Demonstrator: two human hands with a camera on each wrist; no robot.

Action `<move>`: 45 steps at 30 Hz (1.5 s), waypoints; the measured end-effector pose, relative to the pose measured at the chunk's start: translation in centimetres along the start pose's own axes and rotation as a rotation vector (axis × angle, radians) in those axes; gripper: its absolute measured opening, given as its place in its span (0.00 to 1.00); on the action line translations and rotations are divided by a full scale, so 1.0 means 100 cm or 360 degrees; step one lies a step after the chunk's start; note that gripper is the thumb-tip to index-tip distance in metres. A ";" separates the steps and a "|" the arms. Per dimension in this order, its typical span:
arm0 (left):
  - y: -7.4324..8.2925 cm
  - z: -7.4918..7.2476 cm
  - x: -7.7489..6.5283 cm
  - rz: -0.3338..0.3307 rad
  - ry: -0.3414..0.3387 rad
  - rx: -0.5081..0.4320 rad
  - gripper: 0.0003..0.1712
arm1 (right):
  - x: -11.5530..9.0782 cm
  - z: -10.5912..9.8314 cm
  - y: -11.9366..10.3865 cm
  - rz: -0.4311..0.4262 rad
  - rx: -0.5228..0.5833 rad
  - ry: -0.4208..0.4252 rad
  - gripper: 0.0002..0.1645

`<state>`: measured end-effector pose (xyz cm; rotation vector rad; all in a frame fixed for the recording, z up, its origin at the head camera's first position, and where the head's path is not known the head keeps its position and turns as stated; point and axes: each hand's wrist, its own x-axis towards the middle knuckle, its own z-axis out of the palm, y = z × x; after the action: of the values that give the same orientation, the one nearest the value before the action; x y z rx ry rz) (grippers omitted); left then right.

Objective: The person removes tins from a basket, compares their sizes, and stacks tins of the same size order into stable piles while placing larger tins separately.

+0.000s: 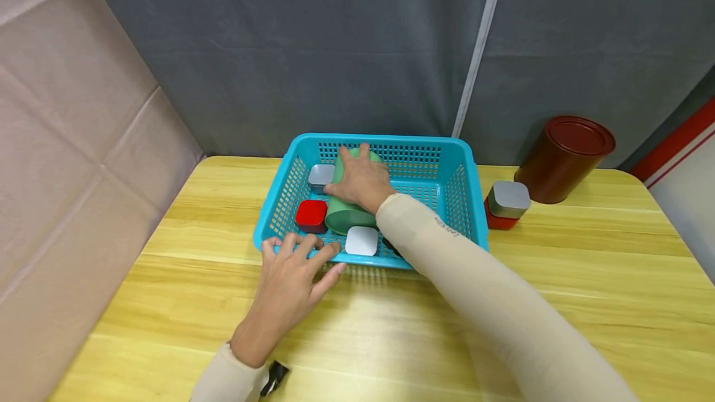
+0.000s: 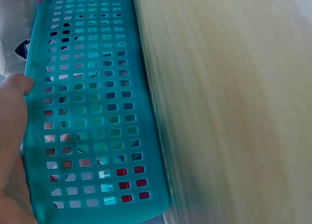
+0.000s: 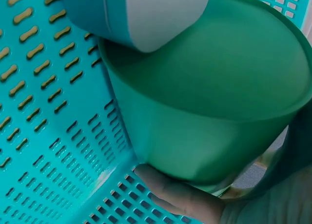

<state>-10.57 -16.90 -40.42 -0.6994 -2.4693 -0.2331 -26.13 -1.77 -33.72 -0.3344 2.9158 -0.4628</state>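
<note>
We see a dark grey curtain (image 1: 307,48) behind a yellow wood-grain table (image 1: 380,340); on it sits a turquoise perforated basket (image 1: 385,139); right of that stands a dark red canister (image 1: 564,163); in the basket's left half a green canister (image 1: 350,219) lies on its side, one round end towards us; a person's right hand (image 1: 363,180) reaches over it, its grip spread wide and wrapped about the green canister; the left hand (image 1: 290,272) is at the basket's front rim near the left corner, its grip bent over that rim; inside the basket we find a grey box (image 1: 321,177) and a red box (image 1: 311,216) left of the green canister, and a white-topped box (image 1: 362,241) before its near end; just outside, a silver-topped box (image 1: 509,198) rests on a second red one (image 1: 499,223).
</note>
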 end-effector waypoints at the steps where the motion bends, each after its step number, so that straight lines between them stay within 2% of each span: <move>1: 0.000 0.000 0.000 0.0000 -0.0004 0.0000 0.21 | 0.000 0.000 0.000 -0.0002 -0.0003 0.0003 0.55; 8: 0.000 -0.001 0.000 -0.0007 -0.0010 -0.0004 0.18 | 0.000 0.001 0.000 -0.0007 -0.0004 0.0051 0.53; 13: 0.000 0.000 0.000 0.0001 0.0005 -0.0003 0.25 | 0.000 0.002 0.001 0.0024 0.0062 0.0065 0.51; 18: 0.000 0.000 0.000 0.0005 0.0003 -0.0005 0.22 | -0.001 0.001 0.001 0.0072 0.0099 0.0058 0.51; 22: 0.001 0.000 0.000 -0.0005 0.0004 0.0006 0.29 | -0.002 -0.001 0.004 0.0082 0.0132 0.0065 0.52; 24: 0.001 0.000 0.000 -0.0007 0.0013 0.0008 0.34 | -0.002 -0.002 0.007 0.0088 0.0149 0.0082 0.52; 34: 0.001 0.000 0.001 0.0007 0.0068 -0.0001 0.33 | -0.004 -0.013 0.013 0.0107 0.0200 0.0094 0.51; 45: 0.001 0.001 0.001 -0.0004 0.0061 0.0006 0.34 | -0.012 -0.035 0.019 0.0108 0.0299 0.0061 0.52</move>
<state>-10.59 -16.74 -40.44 -0.6842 -2.4336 -0.2407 -26.00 1.30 -30.90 -0.2019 2.8792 -0.7330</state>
